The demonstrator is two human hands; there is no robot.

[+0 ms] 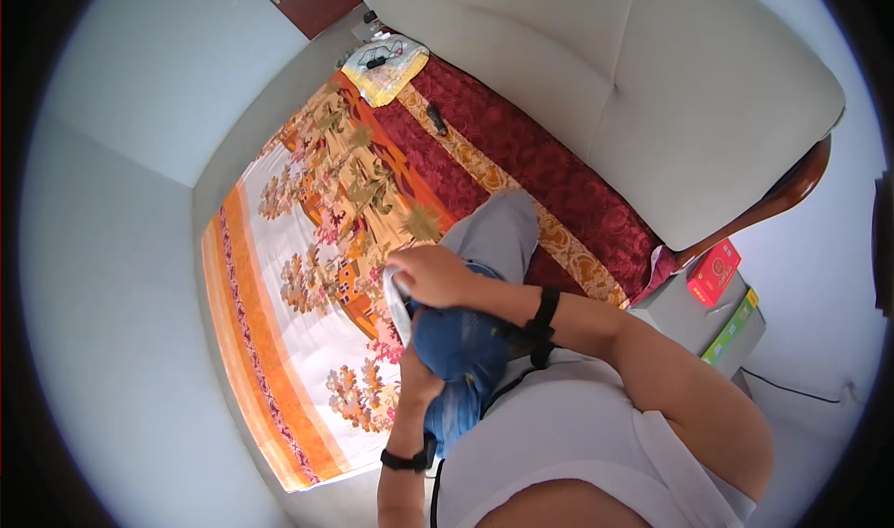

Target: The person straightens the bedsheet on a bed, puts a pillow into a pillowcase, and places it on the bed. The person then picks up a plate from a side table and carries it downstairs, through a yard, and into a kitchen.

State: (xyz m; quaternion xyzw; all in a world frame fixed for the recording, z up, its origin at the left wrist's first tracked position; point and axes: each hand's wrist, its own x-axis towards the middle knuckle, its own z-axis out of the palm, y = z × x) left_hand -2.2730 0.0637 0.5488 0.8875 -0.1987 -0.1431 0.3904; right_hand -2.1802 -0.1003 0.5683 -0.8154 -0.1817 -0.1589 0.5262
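Note:
A bundled blue denim item (456, 342), rounded on top with a paler faded part lower down, rests over my lap. Its exact kind is not clear. My right hand (433, 275) is closed at its upper end, with the fingers curled on a white cloth edge (396, 295) that shows beside the denim. My left hand (419, 377) is at the lower left side of the denim, holding it; its fingers are mostly hidden behind the cloth. A black band circles each wrist.
I am on a bed with a patterned orange and white sheet (279, 342) and a dark red cover (521, 128). A padded beige headboard (596, 62) rises behind. A dark remote-like object (436, 118) lies on the cover. A red box (714, 272) sits on a side table.

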